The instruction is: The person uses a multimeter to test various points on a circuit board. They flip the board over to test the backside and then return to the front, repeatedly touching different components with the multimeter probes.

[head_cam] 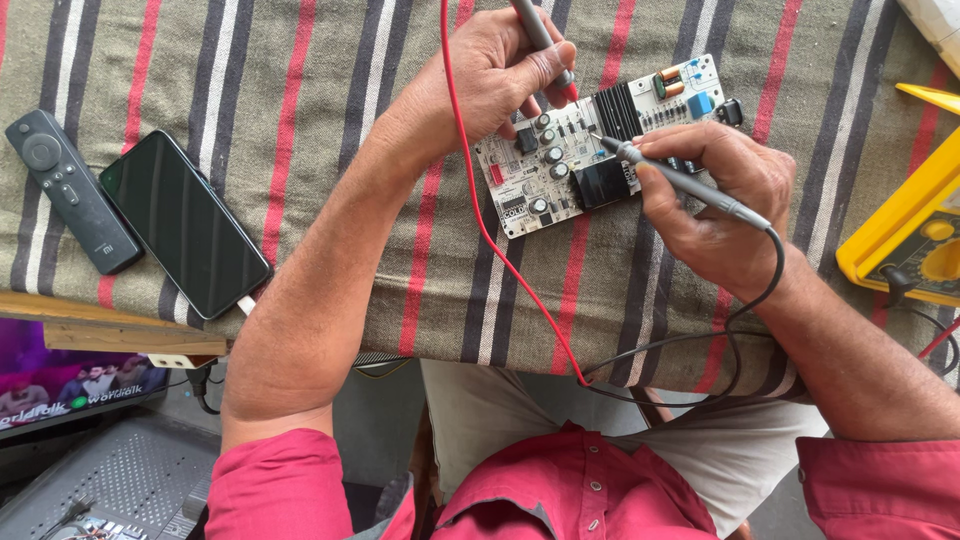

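Where the right hand (715,205) rests, the circuit board (590,150) is hidden.

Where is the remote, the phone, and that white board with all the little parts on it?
remote (70,190), head view, on the middle of its black body.
phone (185,223), head view, on the middle of its dark screen.
circuit board (520,185), head view, on its white lower-left part.

Striped cloth (300,60) over table, daylight, grey floor.
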### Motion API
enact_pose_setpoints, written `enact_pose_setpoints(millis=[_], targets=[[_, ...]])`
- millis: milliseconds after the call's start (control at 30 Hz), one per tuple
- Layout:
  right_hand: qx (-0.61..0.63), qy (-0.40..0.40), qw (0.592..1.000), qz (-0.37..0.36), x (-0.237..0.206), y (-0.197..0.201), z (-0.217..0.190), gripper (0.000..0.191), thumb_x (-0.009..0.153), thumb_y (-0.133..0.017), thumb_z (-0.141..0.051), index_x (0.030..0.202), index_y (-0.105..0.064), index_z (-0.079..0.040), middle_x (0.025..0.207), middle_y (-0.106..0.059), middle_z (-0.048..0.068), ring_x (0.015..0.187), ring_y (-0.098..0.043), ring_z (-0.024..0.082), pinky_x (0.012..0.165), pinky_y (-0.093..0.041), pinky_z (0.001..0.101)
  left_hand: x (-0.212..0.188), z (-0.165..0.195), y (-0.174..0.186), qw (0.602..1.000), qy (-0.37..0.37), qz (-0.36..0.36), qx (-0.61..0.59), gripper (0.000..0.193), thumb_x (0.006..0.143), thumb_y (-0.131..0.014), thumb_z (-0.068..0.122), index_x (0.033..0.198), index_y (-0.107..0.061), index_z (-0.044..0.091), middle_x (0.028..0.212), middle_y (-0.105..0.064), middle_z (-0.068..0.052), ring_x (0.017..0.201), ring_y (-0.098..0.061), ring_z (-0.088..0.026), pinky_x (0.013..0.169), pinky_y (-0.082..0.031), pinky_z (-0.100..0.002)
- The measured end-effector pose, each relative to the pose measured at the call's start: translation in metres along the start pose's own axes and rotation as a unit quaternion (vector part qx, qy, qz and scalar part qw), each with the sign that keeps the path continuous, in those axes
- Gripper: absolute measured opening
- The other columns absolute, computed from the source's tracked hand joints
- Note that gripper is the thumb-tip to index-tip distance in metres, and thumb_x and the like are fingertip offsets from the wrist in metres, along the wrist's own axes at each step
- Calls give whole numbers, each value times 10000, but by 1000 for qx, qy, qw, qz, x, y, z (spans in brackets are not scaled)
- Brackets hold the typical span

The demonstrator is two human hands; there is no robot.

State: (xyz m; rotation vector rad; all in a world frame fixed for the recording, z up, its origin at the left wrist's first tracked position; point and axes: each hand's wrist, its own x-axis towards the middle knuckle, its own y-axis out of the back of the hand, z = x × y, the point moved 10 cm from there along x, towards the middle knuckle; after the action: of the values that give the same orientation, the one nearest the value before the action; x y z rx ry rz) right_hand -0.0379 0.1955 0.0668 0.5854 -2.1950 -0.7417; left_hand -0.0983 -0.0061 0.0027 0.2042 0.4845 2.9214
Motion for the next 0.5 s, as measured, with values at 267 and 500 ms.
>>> enact_pose_setpoints(millis=[267,500], targets=[[-7,18,1000,-1,4,-5,-3,127,994,-726,7,1108,-671,-5,1106,-761,137,1008,-776,215,878,-625,298,-1,3,-1,1000,0,-4,-5,225,1083,-590,290,1100,-669,80,895,-792,-43,728,-742,-76,501,-592,-212],[-7,19,1000,-9,4,-7,-3,119,992,-726,2,1090,-659,1,1103,-756,142,1028,-771,229,913,-619,318,-1,3,-1,1000,-2,1,-3,212,1077,-579,269,1118,-675,84,907,-792,-37,718,-736,-68,500,-578,-211]])
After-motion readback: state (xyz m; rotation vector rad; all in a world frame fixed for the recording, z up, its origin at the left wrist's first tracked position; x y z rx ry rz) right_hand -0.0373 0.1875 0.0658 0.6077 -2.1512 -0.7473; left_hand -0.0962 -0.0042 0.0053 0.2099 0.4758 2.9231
